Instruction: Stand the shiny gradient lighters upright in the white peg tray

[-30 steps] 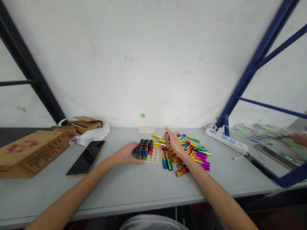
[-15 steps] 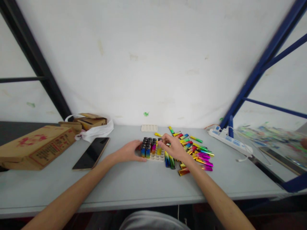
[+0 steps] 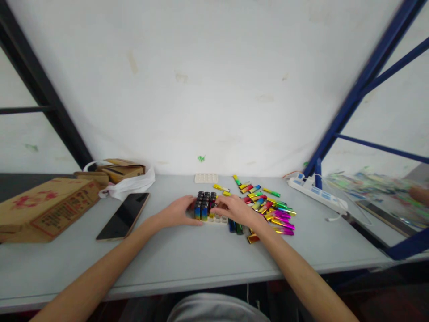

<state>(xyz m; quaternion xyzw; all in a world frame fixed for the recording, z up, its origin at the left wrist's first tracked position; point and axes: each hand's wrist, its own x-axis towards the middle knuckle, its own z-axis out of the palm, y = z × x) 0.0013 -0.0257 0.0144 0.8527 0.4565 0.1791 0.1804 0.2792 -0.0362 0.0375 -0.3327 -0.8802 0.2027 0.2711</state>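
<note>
My left hand (image 3: 177, 212) is cupped round the left side of a white tray (image 3: 219, 220) with round holes, thumb in front and fingers partly hidden behind the lighters. Several lighters (image 3: 204, 212) with black tops and shiny blue, yellow or red bodies stand upright in its left part. Over the tray's middle, my right hand (image 3: 236, 209) pinches a yellow lighter (image 3: 212, 215) beside the standing rows. The fingers cover most of that lighter. A heap of loose lighters (image 3: 268, 205) in metallic colours lies to the right, partly behind my right wrist.
A second white tray (image 3: 206, 178) lies near the wall. On the left are a phone (image 3: 124, 216), a white bag (image 3: 134, 186) and cardboard boxes (image 3: 56, 203). A power strip (image 3: 318, 195) lies at right near a blue frame post. Another person's hand (image 3: 418, 195) shows at far right.
My right hand has moved left with the yellow lighter, bringing it close to the standing rows. My left hand keeps its place at the tray. The view has shifted slightly.
</note>
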